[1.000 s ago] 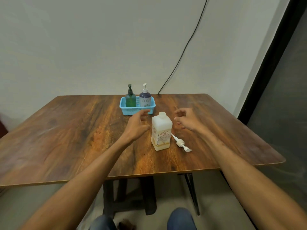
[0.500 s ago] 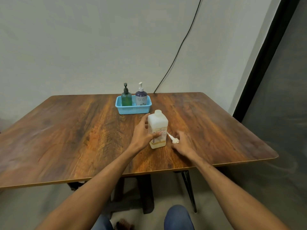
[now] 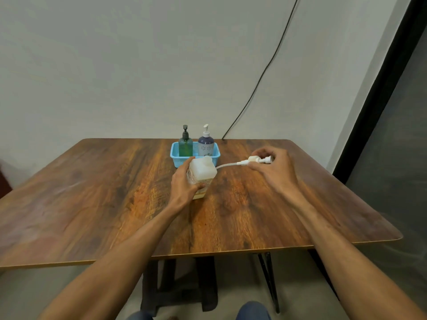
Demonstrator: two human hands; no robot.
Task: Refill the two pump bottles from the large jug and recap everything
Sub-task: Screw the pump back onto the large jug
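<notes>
Jug at centre, gripped by left hand; right hand pinches its loose pump. Green bottle and purple bottle sit capped in far basket; seemingly only the jug's recapping remains.

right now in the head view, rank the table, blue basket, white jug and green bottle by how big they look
1. table
2. white jug and blue basket look alike; jug is nearer, partly behind the left hand
3. green bottle
</notes>
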